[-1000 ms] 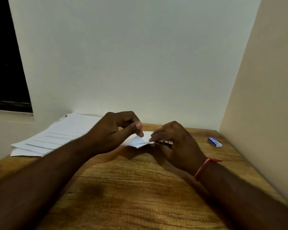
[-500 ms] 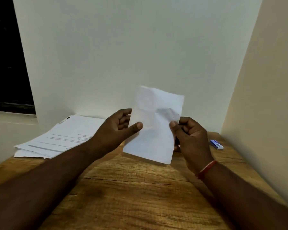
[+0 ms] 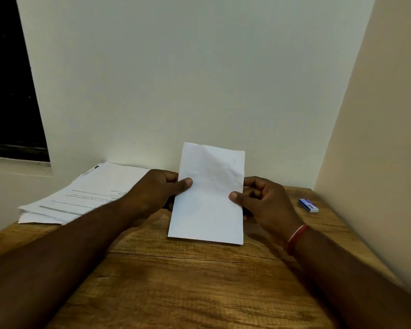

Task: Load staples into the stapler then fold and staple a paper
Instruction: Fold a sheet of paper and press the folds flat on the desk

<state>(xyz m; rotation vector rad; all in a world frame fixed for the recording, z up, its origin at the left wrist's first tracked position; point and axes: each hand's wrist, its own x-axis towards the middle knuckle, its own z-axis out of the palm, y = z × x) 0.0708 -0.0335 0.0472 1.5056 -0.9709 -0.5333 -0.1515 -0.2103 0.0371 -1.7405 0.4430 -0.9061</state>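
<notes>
Paper (image 3: 208, 195), folded, stands upright at frame centre above the wooden table (image 3: 188, 281). Left hand (image 3: 156, 192) pinches its left edge, right hand (image 3: 262, 201) its right edge, thumbs in front. Small blue box (image 3: 308, 205) lies at right; paper stack (image 3: 86, 193) at left.

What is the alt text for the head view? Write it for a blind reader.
Two hands hold a folded white paper upright over a wooden table, left hand on its left edge, right hand on its right. Printed sheets lie at left, a small blue box at right.
</notes>
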